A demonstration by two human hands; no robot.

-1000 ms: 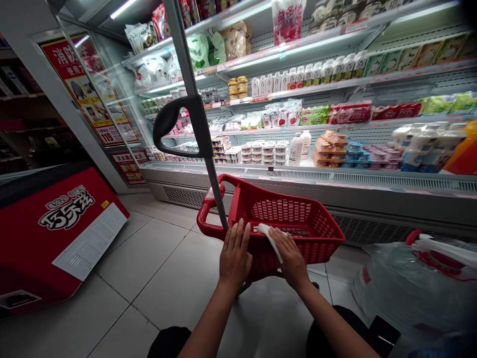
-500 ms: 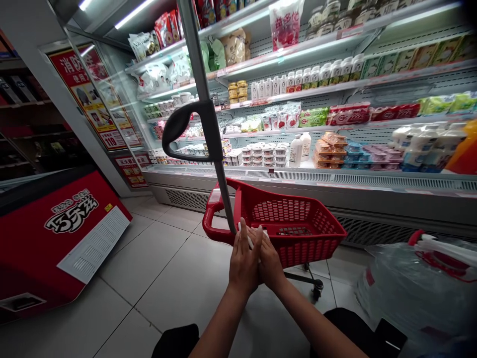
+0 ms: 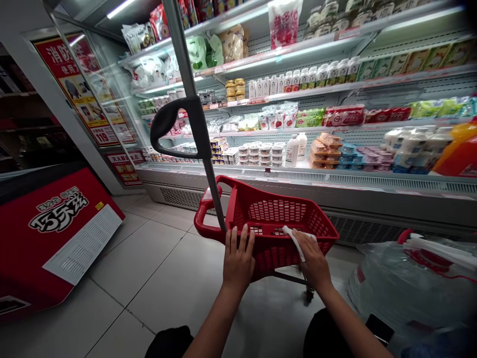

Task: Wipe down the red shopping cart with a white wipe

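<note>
A red plastic shopping cart basket [image 3: 276,254] stands before me, its near rim towards me. My left hand [image 3: 237,258] lies against the near side at the rim's left end, fingers stretched out and slightly apart, holding nothing. Farther right, my right hand [image 3: 313,258] presses a white cloth [image 3: 297,243] over the same rim; part of the cloth sticks out beside the fingers. A grey pole [image 3: 214,191] with a black loop handle [image 3: 175,127] rises near the basket's left end.
Behind the cart runs a refrigerated shelf unit [image 3: 268,174] stocked with yogurts, bottles and packets. A red freezer [image 3: 74,219] stands at the left. Large clear water bottles in plastic wrap [image 3: 395,278] stand at the right, with a dark phone-like object [image 3: 379,329] near my knee.
My hands, earlier together around the white cloth at the basket's left corner, have separated. The right hand has moved right along the rim with the cloth; the left hand now rests on the basket.
</note>
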